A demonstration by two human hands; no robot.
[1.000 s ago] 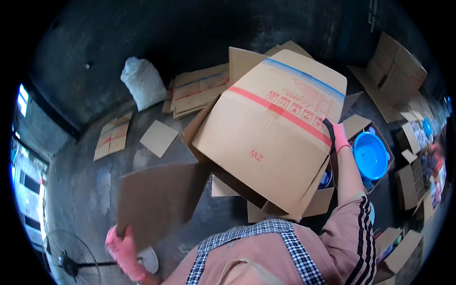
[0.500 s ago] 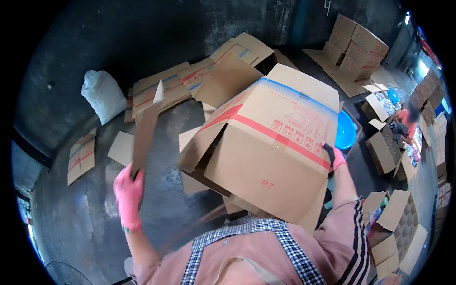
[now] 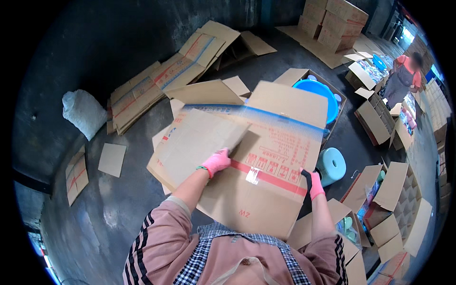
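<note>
A large brown carton (image 3: 268, 183) with red and blue bands lies in front of me, its flaps spread out. My right hand (image 3: 314, 184), in a pink glove with dark fingers, grips the carton's right edge. A plain cardboard sheet (image 3: 197, 142) lies slanted across the left part of the carton. My pink-gloved left hand (image 3: 216, 162) is closed on this sheet's near right edge; the fingertips are partly hidden.
Flattened cartons (image 3: 156, 88) are stacked along the back wall beside a white sack (image 3: 84, 114). To the right stand a blue basin (image 3: 317, 88), a pale green stool (image 3: 331, 166) and open divided boxes (image 3: 408, 209). A co-worker (image 3: 401, 83) stands at far right.
My left hand has swung the cardboard sheet from upright at the left to over the carton. The carton has tilted and looks flatter. My view has shifted, and the co-worker appears more upright.
</note>
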